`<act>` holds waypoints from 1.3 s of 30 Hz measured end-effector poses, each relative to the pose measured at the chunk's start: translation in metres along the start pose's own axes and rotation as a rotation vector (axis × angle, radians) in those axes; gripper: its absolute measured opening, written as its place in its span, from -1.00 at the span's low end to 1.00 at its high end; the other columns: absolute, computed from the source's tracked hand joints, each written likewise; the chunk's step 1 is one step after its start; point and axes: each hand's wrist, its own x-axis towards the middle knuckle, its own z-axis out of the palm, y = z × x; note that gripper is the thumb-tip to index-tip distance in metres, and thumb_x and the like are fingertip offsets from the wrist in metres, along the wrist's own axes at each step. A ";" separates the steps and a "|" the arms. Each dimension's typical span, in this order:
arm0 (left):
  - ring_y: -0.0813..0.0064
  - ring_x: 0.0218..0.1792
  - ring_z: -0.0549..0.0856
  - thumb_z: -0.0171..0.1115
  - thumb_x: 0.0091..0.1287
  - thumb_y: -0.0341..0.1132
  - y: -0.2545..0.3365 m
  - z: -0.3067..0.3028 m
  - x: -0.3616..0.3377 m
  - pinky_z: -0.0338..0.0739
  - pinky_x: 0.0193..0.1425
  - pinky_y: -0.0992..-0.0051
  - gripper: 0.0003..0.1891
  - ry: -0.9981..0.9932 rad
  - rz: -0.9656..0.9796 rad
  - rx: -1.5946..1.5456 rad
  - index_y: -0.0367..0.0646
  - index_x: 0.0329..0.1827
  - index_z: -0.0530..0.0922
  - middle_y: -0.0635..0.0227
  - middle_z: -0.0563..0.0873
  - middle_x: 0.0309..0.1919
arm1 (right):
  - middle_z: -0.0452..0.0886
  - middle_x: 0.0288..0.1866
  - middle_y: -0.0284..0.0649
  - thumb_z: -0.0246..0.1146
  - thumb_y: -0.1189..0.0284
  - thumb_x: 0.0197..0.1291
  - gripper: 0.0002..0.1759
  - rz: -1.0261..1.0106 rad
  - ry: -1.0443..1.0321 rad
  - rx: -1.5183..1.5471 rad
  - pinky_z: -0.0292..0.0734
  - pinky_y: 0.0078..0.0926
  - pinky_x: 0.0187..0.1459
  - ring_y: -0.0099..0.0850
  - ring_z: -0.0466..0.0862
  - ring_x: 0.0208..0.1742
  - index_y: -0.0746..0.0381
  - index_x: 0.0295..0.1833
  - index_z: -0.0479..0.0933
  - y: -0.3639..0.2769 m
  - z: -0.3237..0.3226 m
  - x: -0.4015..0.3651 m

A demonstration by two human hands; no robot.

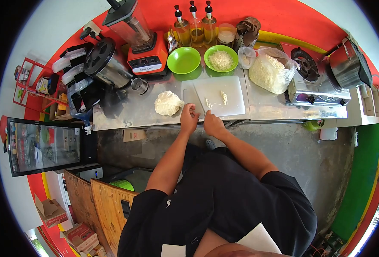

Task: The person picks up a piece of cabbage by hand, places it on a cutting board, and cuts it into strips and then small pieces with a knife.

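Black shirt point(224, 197), short-sleeved, worn by the person, with one small pale mark on the front. Metal worktop point(148, 112), one run, carrying the items below. Stove point(318, 88), one, at the worktop's right end, black burner uppermost. Blender point(148, 58), one, red base, behind the worktop's left half. Steel pot point(348, 66), one, right of the burner. Clear plastic bag point(273, 70), one, filled with pale shreds, left of the stove. White cutting board point(230, 88), one, flat at the worktop's front edge. Green bowls, two, behind the board: left bowl point(184, 61); right bowl point(209, 55), holding pale shreds. Cabbage point(168, 103), one, pale, on bare metal just left of the board. Right hand point(215, 125), at the board's front edge, fingers closed round the knife's handle. Left hand point(189, 120), between cabbage and board, fingers curled; whether they grip anything cannot be told. Knife point(200, 97), one, blade lying across the board, pointing away from the person. Cut shreds point(224, 98), two small heaps, on the board right of the blade.
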 end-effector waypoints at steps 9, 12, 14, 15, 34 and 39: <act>0.53 -0.31 0.62 0.37 0.19 -0.61 -0.004 0.000 -0.001 0.56 -0.17 0.50 -0.57 0.043 -0.025 -0.102 -0.23 0.12 0.48 0.28 0.59 -0.11 | 0.67 -0.16 0.41 0.21 0.45 0.25 -0.63 -0.166 -0.102 -0.012 0.63 0.14 0.03 0.31 0.71 -0.03 0.47 0.04 0.32 0.007 -0.012 -0.005; 0.53 -0.31 0.62 0.35 0.19 -0.61 -0.006 0.000 -0.003 0.57 -0.17 0.50 -0.58 0.038 -0.065 -0.114 -0.24 0.12 0.48 0.28 0.59 -0.11 | 0.67 -0.15 0.41 0.21 0.45 0.26 -0.63 -0.142 -0.097 0.009 0.63 0.14 0.04 0.30 0.71 -0.04 0.46 0.04 0.32 0.020 -0.016 -0.007; 0.52 -0.30 0.61 0.34 0.17 -0.61 -0.009 0.002 -0.003 0.56 -0.16 0.50 -0.57 0.039 -0.055 -0.105 -0.24 0.12 0.48 0.25 0.59 -0.09 | 0.67 -0.14 0.41 0.20 0.45 0.26 -0.64 -0.101 -0.073 0.015 0.63 0.14 0.04 0.31 0.71 -0.03 0.46 0.04 0.32 0.030 -0.022 -0.009; 0.52 -0.30 0.61 0.34 0.17 -0.61 -0.009 0.002 -0.004 0.56 -0.16 0.50 -0.57 0.043 -0.053 -0.114 -0.24 0.12 0.48 0.25 0.59 -0.09 | 0.67 -0.13 0.41 0.19 0.45 0.26 -0.64 -0.055 -0.054 0.027 0.62 0.14 0.05 0.31 0.71 -0.03 0.46 0.04 0.31 0.037 -0.025 -0.009; 0.39 -0.28 0.61 0.31 0.18 -0.61 0.013 -0.007 -0.009 0.60 -0.17 0.41 -0.68 -0.005 0.076 0.120 -0.22 0.00 0.56 0.22 0.57 -0.10 | 0.66 -0.10 0.41 0.27 0.39 0.21 -0.60 -0.012 0.051 0.033 0.59 0.12 0.10 0.28 0.68 0.03 0.47 0.02 0.40 0.080 -0.054 -0.014; 0.21 -0.14 0.64 0.25 0.20 -0.63 0.040 -0.038 -0.003 0.57 -0.03 0.31 -0.71 0.141 0.170 0.193 -0.21 -0.01 0.58 0.17 0.63 -0.09 | 0.68 -0.15 0.35 0.27 0.40 0.20 -0.61 -0.117 0.050 0.055 0.59 0.13 0.05 0.28 0.69 -0.02 0.44 0.03 0.41 0.061 -0.065 -0.002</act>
